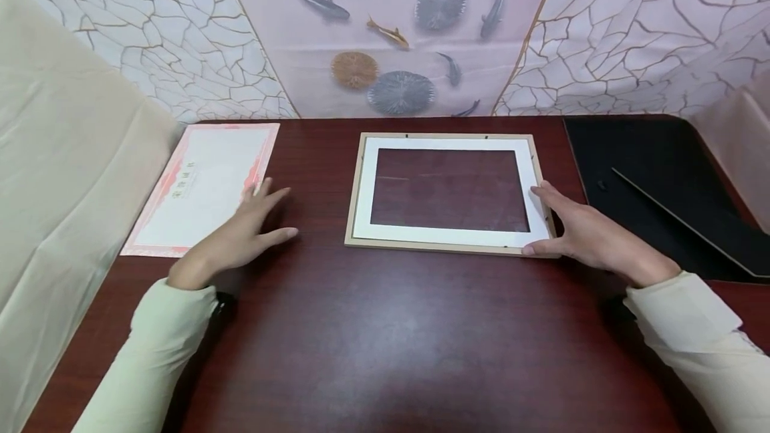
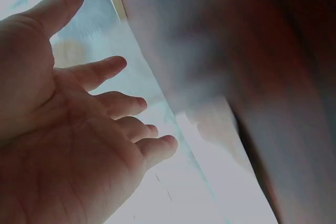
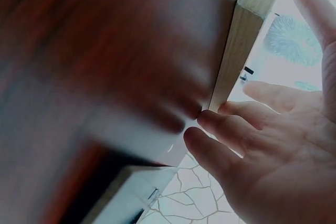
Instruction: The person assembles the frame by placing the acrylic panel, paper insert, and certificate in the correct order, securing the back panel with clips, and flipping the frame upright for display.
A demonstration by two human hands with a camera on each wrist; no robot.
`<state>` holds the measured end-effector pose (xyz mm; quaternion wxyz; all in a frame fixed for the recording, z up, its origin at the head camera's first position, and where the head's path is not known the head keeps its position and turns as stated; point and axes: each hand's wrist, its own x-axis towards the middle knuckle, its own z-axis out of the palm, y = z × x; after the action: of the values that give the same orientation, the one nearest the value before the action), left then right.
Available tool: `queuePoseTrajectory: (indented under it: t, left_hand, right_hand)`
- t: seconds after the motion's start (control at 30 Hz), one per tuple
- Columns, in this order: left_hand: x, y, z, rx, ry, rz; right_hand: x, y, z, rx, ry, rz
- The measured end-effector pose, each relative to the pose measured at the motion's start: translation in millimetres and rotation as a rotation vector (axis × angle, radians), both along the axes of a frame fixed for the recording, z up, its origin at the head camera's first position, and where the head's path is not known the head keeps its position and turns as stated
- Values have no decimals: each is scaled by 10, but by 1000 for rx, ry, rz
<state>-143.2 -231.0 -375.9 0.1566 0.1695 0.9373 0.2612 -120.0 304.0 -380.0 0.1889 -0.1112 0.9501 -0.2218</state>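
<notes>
A light wooden picture frame (image 1: 421, 248) lies flat on the dark red-brown table, with a white mat (image 1: 445, 235) inside it and the tabletop showing through its window. My right hand (image 1: 586, 232) touches its right end, thumb at the near corner and index finger farther up the side. In the right wrist view the fingers (image 3: 226, 132) are spread, fairly straight, against the wooden edge (image 3: 231, 51). At the left lies a white certificate sheet (image 1: 210, 179) with a pink border. My left hand (image 1: 240, 229) is over its right edge, fingers spread, holding nothing.
To the right lies a black backing board (image 1: 637, 146) with a thin raised flap (image 1: 686, 219) standing up at an angle. Patterned cloth (image 1: 397, 32) hangs behind the table, and cream cloth (image 1: 72, 152) borders the left side.
</notes>
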Motion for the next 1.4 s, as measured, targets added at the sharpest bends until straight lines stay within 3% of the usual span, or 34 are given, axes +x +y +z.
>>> queuePoseTrajectory:
  t: [0.23,0.43,0.63,0.7,0.9,1.03,1.27,1.4]
  left_hand:
    - [-8,-571,-37,-39,79,41]
    - [52,-1050,-126,-88,73,115]
    - [75,-1374,-180,-80,131,90]
    - [75,-1429,-171,-79,106,90]
    - [85,-1457,-97,-131,-64,171]
    - [82,-1409,-54,-141,-116,192]
    - [51,-1385,-31,-181,2,224]
    - [43,-1401,-2,-194,25,245]
  right_hand:
    - [20,9,0,-1,13,-10]
    - [-9,7,-3,-10,26,11]
    - [-22,5,11,-13,23,16]
    - [-16,6,9,-22,19,17]
    - [-10,0,4,-28,21,25]
    - [0,11,-5,-39,23,21]
    - [13,11,-8,-53,29,21]
    - [10,11,0,-55,29,19]
